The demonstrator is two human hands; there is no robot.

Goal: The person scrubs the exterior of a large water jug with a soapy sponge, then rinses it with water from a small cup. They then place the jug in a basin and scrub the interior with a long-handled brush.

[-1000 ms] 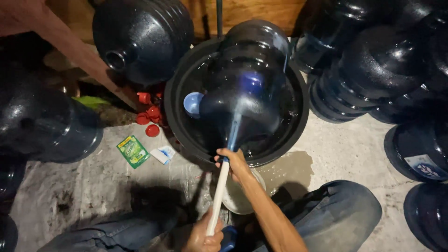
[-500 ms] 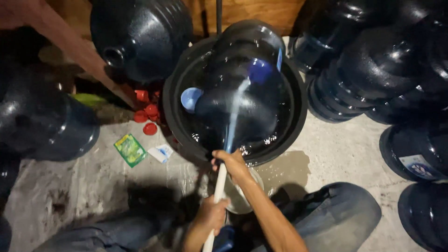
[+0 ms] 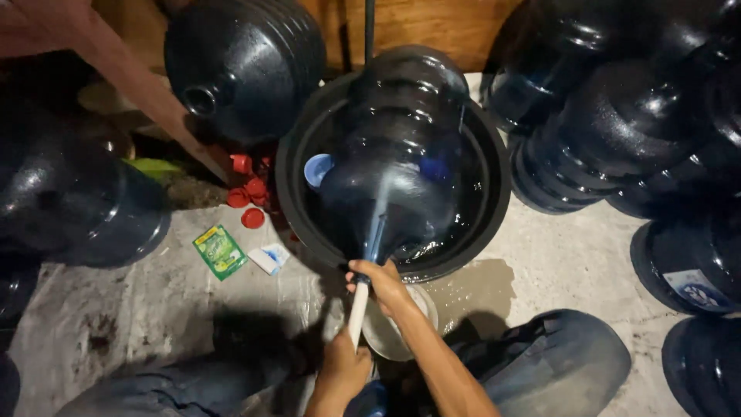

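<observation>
A big dark blue water jug point(image 3: 401, 154) lies on its side in a round black basin point(image 3: 494, 224), its neck pointing toward me. A long pale stick point(image 3: 359, 313) runs into the neck, and a blue brush head point(image 3: 434, 168) shows through the jug's wall. My right hand point(image 3: 378, 282) grips the stick just below the neck. My left hand point(image 3: 340, 371) grips the stick's lower end, close to my knees. A light blue scoop point(image 3: 316, 170) sits in the basin beside the jug.
More dark water jugs crowd the right point(image 3: 617, 131), the left point(image 3: 69, 201) and the back point(image 3: 239, 62). Red caps point(image 3: 251, 189), a green sachet point(image 3: 220, 251) and a white packet point(image 3: 268, 259) lie on the wet concrete. A white bowl point(image 3: 382, 332) sits under my arm.
The stick has slid deeper into the jug and come partly back. The blue brush head has shifted inside, and my left hand has moved up and down with the stick.
</observation>
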